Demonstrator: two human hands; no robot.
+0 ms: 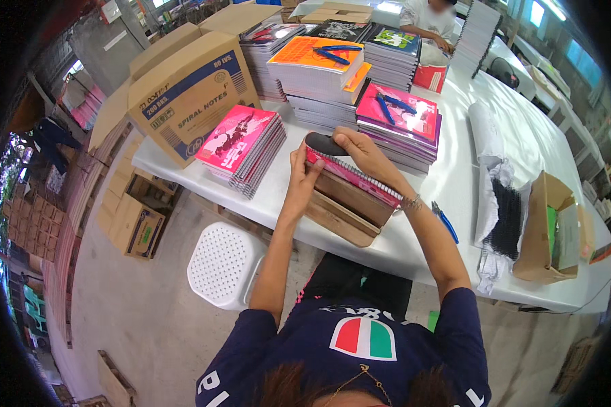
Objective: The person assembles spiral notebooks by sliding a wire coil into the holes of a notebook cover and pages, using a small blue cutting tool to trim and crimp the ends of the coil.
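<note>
A pink spiral notebook (360,178) stands on edge in a slotted wooden holder (346,220) at the table's front edge, its wire coil facing up. Closed on the notebook's left end is my left hand (303,175), thumb against its pink cover. My right hand (366,154) is closed at the far side of the coil, its thumb on a smooth black rounded piece (324,144) by the notebook's end. What that piece is, I cannot make out. Left of the holder sits a stack of pink spiral notebooks (244,146).
Blue-handled pliers (445,222) lie right of my forearm. Behind are a pink-topped stack (399,115) and an orange-topped stack (312,64), both bearing pliers. A large carton (190,95) stands left, black coils (506,214) right, a white stool (224,264) below. Another person (431,24) sits across.
</note>
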